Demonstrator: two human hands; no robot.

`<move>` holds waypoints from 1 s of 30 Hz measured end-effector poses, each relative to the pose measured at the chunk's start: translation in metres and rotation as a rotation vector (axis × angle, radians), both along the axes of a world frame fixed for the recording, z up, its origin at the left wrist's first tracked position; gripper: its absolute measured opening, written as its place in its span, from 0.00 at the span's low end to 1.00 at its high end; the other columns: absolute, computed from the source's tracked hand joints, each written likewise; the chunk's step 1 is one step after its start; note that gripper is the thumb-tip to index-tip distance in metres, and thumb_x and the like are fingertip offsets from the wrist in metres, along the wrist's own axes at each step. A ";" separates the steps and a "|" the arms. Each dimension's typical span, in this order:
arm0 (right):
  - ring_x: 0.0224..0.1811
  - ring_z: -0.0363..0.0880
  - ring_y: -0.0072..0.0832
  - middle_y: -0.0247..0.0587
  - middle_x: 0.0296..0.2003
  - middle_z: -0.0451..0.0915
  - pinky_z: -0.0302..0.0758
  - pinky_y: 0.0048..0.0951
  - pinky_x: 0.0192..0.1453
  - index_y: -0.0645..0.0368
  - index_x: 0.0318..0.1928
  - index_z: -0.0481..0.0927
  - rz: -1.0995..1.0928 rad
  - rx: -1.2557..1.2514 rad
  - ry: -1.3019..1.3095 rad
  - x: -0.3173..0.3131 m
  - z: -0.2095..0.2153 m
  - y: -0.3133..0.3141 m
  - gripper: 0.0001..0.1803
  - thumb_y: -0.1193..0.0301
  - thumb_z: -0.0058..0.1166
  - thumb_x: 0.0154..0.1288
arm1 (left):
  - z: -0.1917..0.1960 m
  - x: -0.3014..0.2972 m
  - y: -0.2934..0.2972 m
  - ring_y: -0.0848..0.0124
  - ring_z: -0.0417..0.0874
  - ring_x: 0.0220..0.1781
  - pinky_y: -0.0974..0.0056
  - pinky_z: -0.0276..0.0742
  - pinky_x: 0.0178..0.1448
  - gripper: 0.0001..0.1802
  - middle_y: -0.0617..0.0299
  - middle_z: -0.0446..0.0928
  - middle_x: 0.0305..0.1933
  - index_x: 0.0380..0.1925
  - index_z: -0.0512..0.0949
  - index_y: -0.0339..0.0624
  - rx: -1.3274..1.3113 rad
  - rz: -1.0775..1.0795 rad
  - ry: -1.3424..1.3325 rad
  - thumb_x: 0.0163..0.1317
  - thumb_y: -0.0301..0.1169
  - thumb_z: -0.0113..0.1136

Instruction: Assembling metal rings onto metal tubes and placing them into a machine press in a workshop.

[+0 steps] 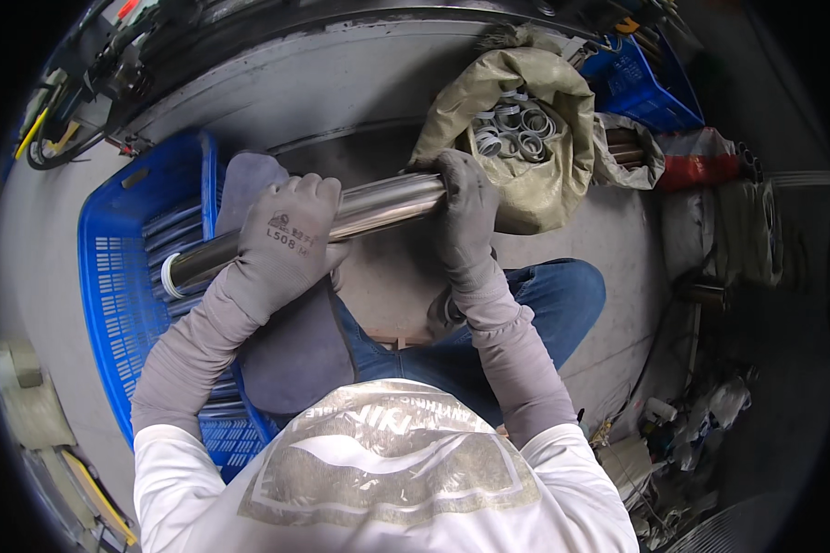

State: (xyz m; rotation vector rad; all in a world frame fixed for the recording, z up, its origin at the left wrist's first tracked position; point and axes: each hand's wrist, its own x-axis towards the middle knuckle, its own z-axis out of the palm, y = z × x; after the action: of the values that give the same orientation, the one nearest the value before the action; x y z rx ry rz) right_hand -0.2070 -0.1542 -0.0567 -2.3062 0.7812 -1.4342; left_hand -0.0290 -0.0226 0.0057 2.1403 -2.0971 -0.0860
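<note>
A shiny metal tube (385,205) lies slantwise across both my grey-gloved hands, its right end higher in the picture. My left hand (290,238) is wrapped over it left of the middle. My right hand (468,217) is closed round its right end, which the fingers hide. A white ring (168,276) sits at the tube's left end, above the blue crate. Whether more than one tube is in my hands I cannot tell. Below my left arm lies a dark grey pad (295,355), beside the crate.
The blue plastic crate (97,276) on my left holds several metal tubes. Ahead to the right stands an open woven sack (553,198) with several pale rings (530,143). Another blue crate (650,97) and bundled tubes (622,147) are beyond it. Plastic scraps (710,415) lie at the right.
</note>
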 end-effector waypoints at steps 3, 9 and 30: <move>0.44 0.86 0.41 0.41 0.40 0.85 0.82 0.38 0.50 0.54 0.41 0.84 0.014 0.075 0.052 0.005 -0.015 -0.011 0.11 0.79 0.52 0.61 | 0.000 0.004 -0.004 0.51 0.82 0.49 0.51 0.77 0.53 0.28 0.50 0.79 0.41 0.46 0.75 0.39 0.077 0.010 0.024 0.45 0.39 0.73; 0.49 0.86 0.42 0.48 0.47 0.84 0.80 0.38 0.55 0.60 0.57 0.80 0.195 0.215 0.053 0.002 -0.006 -0.030 0.16 0.78 0.51 0.71 | 0.019 0.017 0.019 0.48 0.81 0.55 0.49 0.75 0.58 0.36 0.43 0.80 0.50 0.58 0.74 0.35 0.026 0.002 0.006 0.49 0.38 0.71; 0.44 0.87 0.24 0.40 0.46 0.88 0.82 0.26 0.51 0.65 0.50 0.86 0.091 0.566 0.045 -0.091 -0.048 -0.165 0.11 0.72 0.62 0.72 | -0.004 0.031 0.034 0.53 0.82 0.53 0.50 0.76 0.59 0.34 0.52 0.80 0.49 0.56 0.75 0.40 -0.108 0.012 0.049 0.47 0.38 0.73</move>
State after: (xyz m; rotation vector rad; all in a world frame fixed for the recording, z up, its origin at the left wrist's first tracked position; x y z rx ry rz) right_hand -0.2975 -0.3194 -0.1052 -1.9106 0.9367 -0.9639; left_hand 0.0017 0.0119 0.0022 2.0668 -2.0136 -0.0228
